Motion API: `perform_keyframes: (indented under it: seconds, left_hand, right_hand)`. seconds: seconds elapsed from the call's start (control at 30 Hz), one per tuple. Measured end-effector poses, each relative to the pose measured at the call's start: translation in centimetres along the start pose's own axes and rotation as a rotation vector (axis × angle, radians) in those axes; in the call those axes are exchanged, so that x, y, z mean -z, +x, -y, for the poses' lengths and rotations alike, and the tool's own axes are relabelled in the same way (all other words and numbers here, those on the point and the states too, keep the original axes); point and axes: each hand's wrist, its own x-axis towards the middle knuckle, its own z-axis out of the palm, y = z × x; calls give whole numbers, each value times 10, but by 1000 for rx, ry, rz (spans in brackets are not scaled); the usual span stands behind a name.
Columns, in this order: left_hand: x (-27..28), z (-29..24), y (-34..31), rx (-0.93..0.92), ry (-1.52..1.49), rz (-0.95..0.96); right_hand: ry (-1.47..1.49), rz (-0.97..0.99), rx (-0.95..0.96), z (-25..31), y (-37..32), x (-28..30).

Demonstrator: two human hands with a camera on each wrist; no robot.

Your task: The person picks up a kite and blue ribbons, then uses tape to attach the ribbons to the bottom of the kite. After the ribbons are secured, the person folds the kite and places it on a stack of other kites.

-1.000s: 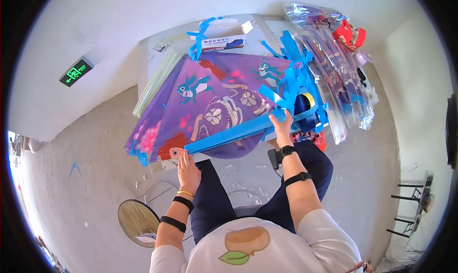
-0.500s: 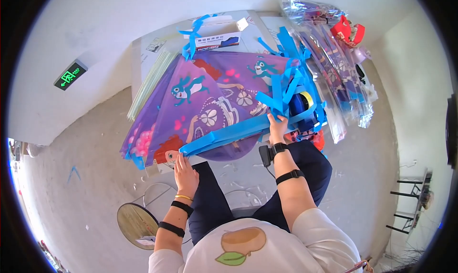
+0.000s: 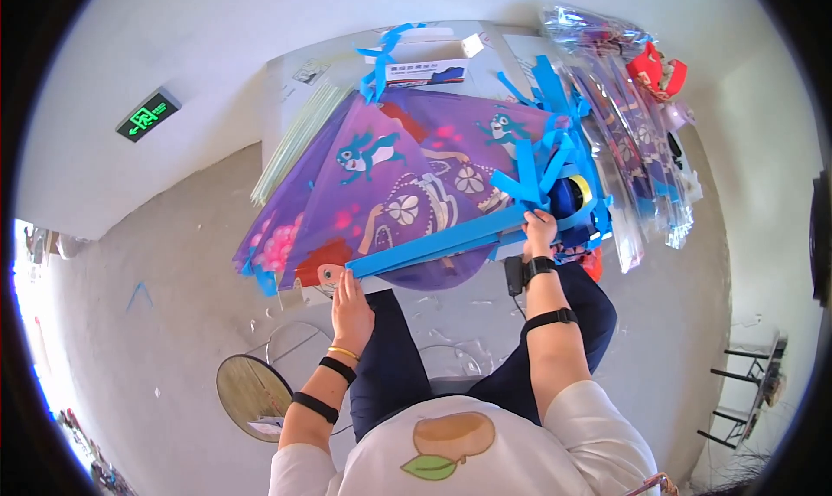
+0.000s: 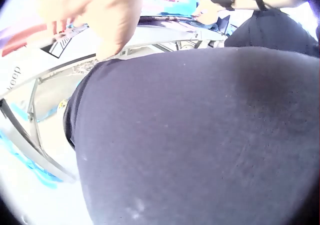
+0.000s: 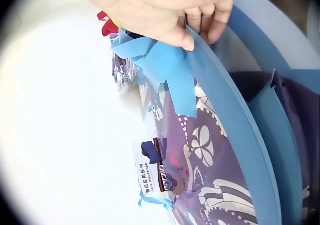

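A purple kite (image 3: 403,179) printed with a red-haired figure and blue rabbits lies spread on the table. Along its near side runs a long blue fabric strip (image 3: 433,243), slanting up to the right. My right hand (image 3: 541,229) pinches the strip's right end between thumb and fingers; in the right wrist view the blue strip (image 5: 235,105) hangs from that pinch. At the strip's left end rests my left hand (image 3: 351,312), fingers extended onto the kite beside the printed face. Close by my right hand sits a dark blue tape dispenser (image 3: 568,197) with a yellow-rimmed roll.
Loose blue strips (image 3: 542,171) surround the dispenser. A white tape dispenser box (image 3: 426,69) stands at the back, draped with blue ribbon. Thin pale rods (image 3: 299,145) lie at the left. Plastic-wrapped kites (image 3: 620,140) pile up at the right. A round stool (image 3: 251,394) stands below left.
My right hand has drawn in from a spread thumb to a closed pinch on the strip's end. The left hand stays at the strip's left end. The head view has swayed slightly.
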Motion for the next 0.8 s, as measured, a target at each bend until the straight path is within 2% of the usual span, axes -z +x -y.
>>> perform_keyframes:
  seconds: [0.07, 0.17, 0.27, 0.33, 0.4, 0.53, 0.6, 0.73, 0.8]
  left_hand:
    - [4, 3, 1, -3, 27, 53]
    - [-3, 7, 5, -129, 260, 36]
    - [2, 7, 9, -187, 302, 83]
    - [9, 6, 13, -201, 311, 91]
    - [21, 1, 15, -167, 169, 60]
    - [14, -3, 17, -139, 186, 76]
    - [3, -9, 19, -86, 276, 80]
    - [6, -17, 21, -50, 234, 82]
    - [4, -16, 20, -40, 240, 65]
  right_hand:
    - [-8, 14, 2, -7, 3, 3]
    - [17, 50, -25, -15, 6, 8]
    - [-1, 48, -24, -15, 4, 9]
    - [-16, 35, -23, -16, 3, 10]
    - [20, 25, -69, -18, 6, 11]
    - [0, 27, -82, -18, 7, 13]
    - [69, 82, -84, -9, 2, 18]
    - [108, 234, -102, 30, -14, 31]
    - [279, 373, -122, 53, -23, 43]
